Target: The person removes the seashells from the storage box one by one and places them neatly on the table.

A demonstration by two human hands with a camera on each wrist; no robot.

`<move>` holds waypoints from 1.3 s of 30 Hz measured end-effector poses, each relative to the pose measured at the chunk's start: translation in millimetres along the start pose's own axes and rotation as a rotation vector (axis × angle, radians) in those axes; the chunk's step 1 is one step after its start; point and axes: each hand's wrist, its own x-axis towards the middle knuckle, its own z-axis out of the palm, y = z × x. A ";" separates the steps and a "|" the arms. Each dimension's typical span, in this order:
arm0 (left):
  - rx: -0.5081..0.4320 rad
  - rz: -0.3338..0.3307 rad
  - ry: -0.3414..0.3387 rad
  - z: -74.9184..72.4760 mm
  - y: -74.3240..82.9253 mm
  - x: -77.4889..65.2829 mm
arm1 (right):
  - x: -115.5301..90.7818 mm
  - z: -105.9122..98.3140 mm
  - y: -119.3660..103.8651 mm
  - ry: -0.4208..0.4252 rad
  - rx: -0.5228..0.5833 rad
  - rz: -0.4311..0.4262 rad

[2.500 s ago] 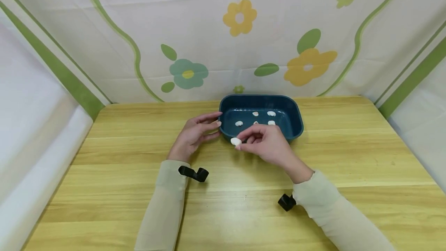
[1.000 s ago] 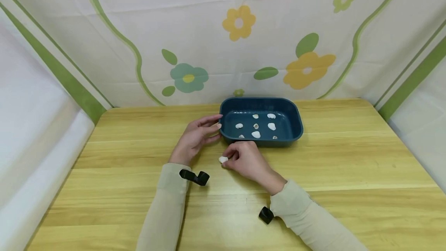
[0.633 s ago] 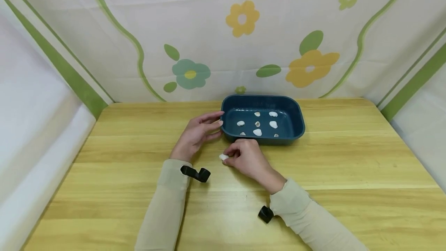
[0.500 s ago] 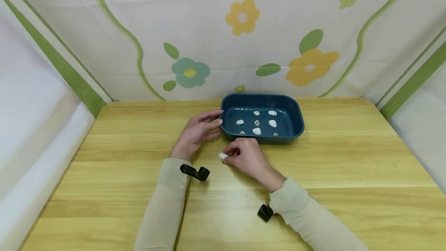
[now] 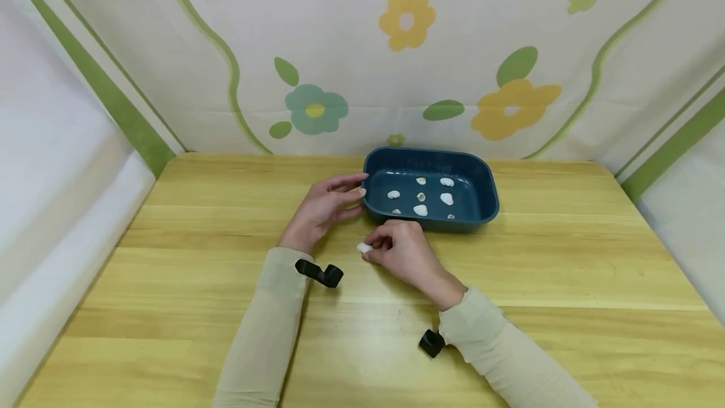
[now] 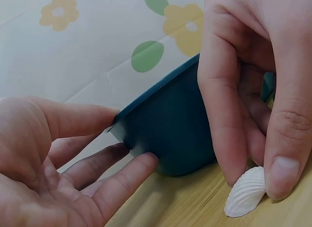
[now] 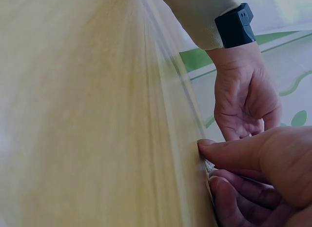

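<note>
My right hand (image 5: 404,254) pinches a white ribbed seashell (image 6: 246,192) between thumb and fingertips, low at the tabletop in front of a dark blue tub (image 5: 433,225). Whether the shell touches the wood cannot be told. Only a sliver of the shell (image 7: 209,165) shows in the right wrist view. Several small shells, white and brownish, lie spaced apart on the tub floor, among them a white shell (image 5: 447,199) and a small brownish shell (image 5: 421,196). My left hand (image 5: 323,209) touches the tub's left wall and rim with fairly straight fingers.
The tub stands near the back edge of a wooden table (image 5: 566,250). A white cloth (image 5: 351,30) printed with flowers hangs behind it, with white fabric at both sides. Black wrist cameras, such as the left-sleeve camera (image 5: 320,272), stick out from the cuffs.
Over 2.5 seconds my right hand has come from the tub's front rim down and left to the table, with the seashell. My left hand has stayed at the tub; lately both hands are nearly still.
</note>
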 end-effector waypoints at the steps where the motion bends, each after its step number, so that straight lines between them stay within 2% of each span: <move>1: -0.001 0.000 -0.003 0.4 0.0 0.6 | -0.2 -0.1 0.1 0.001 0.001 0.002; 7: -0.006 -0.003 -0.024 2.5 -1.1 1.5 | -2.0 -2.0 1.0 -0.008 -0.007 0.017; 23: 0.028 0.013 -0.006 3.0 4.8 -2.3 | -0.2 -2.0 -1.5 0.008 0.001 -0.008; 39: 0.020 -0.004 0.010 0.3 2.9 -5.7 | 0.4 0.5 -1.9 -0.019 0.011 0.015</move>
